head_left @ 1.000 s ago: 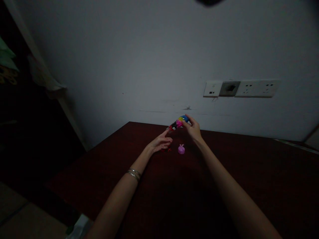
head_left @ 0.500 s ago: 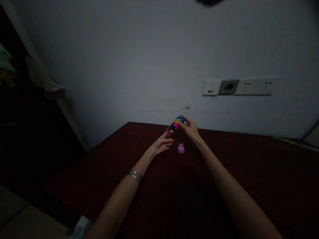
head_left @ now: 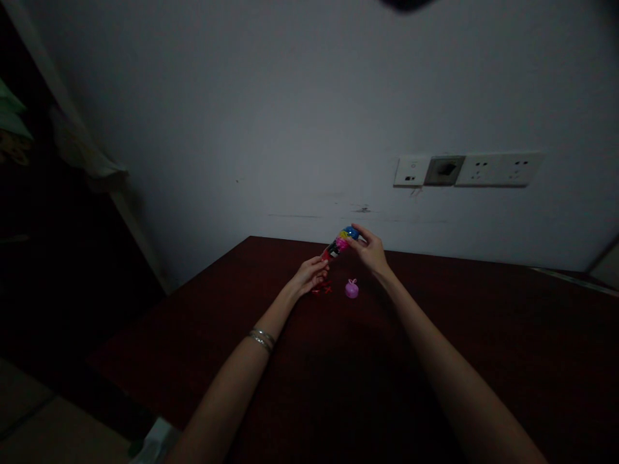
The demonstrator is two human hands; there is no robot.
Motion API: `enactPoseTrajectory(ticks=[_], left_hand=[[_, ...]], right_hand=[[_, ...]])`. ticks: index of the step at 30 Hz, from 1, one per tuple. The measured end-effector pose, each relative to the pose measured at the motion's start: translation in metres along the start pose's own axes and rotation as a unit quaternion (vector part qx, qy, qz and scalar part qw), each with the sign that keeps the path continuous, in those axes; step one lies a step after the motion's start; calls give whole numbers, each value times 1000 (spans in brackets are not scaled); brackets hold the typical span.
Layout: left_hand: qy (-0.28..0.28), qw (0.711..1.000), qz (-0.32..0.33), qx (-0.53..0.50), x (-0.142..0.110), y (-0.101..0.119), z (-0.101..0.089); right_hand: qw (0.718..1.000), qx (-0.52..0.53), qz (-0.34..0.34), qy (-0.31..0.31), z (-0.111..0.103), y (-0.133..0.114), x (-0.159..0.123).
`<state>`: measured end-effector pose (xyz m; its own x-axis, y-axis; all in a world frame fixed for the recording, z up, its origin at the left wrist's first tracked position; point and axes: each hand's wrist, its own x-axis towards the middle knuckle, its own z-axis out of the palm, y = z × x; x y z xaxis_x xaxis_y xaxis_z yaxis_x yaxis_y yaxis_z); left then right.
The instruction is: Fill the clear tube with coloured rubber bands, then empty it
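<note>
A clear tube-shaped container is held tilted above the dark red table, its upper end to the right. Blue, yellow, pink, black, white and red bands of small contents show through it; their kind is too small to tell. My right hand grips the upper, blue end between thumb and fingers. My left hand has its fingers closed at the lower, red end. Several small red pieces lie on the table just beneath the left hand. A pink-purple lid with a looped top sits upright between my forearms.
The dark red table meets a pale wall at the back. Wall sockets are mounted at right. Cloth hangs at far left beside a dark doorway or cupboard. A pale object is below the table's left edge.
My left hand has turned from palm-up with loose fingers to closed at the container's lower end. Small red pieces now lie on the table below it. My right hand stays almost still.
</note>
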<state>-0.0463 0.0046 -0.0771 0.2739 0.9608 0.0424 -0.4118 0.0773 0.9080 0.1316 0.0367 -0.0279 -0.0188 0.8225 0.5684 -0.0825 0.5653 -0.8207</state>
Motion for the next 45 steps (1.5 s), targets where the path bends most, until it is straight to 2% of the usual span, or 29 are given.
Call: enactPoseTrajectory(ticks=[9, 15, 17, 20, 24, 30, 35, 39, 45], left_hand=[[34, 996, -45, 72, -3, 1, -10], [24, 987, -45, 151, -4, -1, -9], [25, 990, -23, 135, -4, 0, -9], [11, 999, 2, 53, -6, 4, -7], [-55, 998, -15, -34, -13, 7, 1], [-106, 991, -38, -77, -20, 1, 14], [-134, 986, -51, -85, -20, 2, 8], [-118, 990, -52, -49, -16, 2, 0], [-44, 998, -34, 35, -8, 4, -4]], right_hand=[[999, -27, -9, 38, -10, -7, 5], [999, -18, -14, 37, -10, -8, 6], [999, -9, -12, 35, -9, -7, 6], [999, 1, -1, 35, -8, -7, 6], [999, 9, 5, 34, -3, -4, 4], [999, 28, 18, -2, 9, -1, -2], [1000, 18, 12, -13, 12, -5, -4], [1000, 7, 15, -7, 8, -6, 0], [1000, 6, 20, 7, 4, -1, 2]])
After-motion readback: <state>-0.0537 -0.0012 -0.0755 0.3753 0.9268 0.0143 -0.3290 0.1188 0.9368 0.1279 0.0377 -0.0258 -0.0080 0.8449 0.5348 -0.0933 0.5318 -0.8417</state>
